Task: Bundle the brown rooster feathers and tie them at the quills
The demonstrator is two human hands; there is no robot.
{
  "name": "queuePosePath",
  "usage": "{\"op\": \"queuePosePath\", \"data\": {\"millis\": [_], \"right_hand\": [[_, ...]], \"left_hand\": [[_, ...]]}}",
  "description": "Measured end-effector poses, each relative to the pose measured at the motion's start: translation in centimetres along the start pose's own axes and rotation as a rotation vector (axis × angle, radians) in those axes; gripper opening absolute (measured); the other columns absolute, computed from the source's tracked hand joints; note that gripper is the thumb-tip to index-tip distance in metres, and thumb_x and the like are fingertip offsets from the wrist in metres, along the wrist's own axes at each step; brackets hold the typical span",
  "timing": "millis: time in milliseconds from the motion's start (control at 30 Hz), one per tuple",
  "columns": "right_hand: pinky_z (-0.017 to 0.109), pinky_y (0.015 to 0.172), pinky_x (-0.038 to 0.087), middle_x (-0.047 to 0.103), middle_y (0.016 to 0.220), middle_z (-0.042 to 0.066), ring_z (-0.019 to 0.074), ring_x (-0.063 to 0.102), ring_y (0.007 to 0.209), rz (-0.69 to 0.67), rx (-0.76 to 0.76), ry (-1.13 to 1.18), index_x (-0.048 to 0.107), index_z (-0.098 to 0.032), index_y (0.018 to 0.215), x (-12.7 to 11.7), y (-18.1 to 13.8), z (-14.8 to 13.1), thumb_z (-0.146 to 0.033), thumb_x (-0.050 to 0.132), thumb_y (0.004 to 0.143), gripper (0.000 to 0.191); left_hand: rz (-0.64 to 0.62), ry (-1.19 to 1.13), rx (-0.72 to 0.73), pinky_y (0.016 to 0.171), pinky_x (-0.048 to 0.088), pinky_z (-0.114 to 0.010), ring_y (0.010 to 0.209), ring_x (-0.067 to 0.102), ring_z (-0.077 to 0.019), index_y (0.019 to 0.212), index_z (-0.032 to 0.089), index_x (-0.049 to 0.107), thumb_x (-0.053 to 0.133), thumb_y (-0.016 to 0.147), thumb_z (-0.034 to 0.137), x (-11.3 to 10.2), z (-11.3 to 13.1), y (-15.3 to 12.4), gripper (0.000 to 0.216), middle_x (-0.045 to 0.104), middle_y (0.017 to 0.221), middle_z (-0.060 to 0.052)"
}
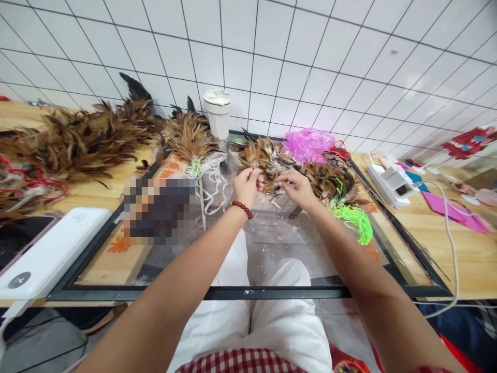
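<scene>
My left hand [247, 186], with a beaded bracelet on the wrist, pinches a brown feather [254, 154] whose vane points up from the fingertips. A short way to the right, my right hand [297, 187] has thumb and forefinger pressed together; what lies between them is too small to make out. Both hands are over the near side of a loose pile of brown and black feathers [326, 177] on a black-framed glass panel [267, 228]. Bright green string [355, 220] lies to the right of the pile. Small feather scraps dot the glass below my hands.
Feather bunches [190, 132] stand at the back left, one with a stick and white strings. A white lidded cup [217, 114] is by the tiled wall, near a pink plastic bag [308, 144]. A power bank [58, 248] sits left, a power strip [393, 184] with cable right.
</scene>
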State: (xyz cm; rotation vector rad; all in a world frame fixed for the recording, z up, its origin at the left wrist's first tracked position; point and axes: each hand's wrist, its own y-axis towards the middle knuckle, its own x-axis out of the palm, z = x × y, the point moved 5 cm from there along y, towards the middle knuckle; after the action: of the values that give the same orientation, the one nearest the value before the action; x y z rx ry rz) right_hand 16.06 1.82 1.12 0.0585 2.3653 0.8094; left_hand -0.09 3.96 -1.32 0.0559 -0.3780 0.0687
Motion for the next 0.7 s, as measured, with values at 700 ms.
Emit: {"op": "queuePosePath", "data": {"millis": [700], "right_hand": [[0.027, 0.061, 0.043, 0.06, 0.067, -0.003, 0.0113, 0.052, 0.06, 0.081, 0.422, 0.435, 0.066, -0.017, 0.104, 0.5, -0.1, 2.2, -0.03, 0.073, 0.063, 0.044]], "left_hand": [[0.087, 0.039, 0.016, 0.044, 0.041, -0.018, 0.043, 0.051, -0.0063, 0.074, 0.015, 0.064, 0.062, 0.079, 0.029, -0.4, -0.2, 0.1, 0.015, 0.057, 0.053, 0.003]]}}
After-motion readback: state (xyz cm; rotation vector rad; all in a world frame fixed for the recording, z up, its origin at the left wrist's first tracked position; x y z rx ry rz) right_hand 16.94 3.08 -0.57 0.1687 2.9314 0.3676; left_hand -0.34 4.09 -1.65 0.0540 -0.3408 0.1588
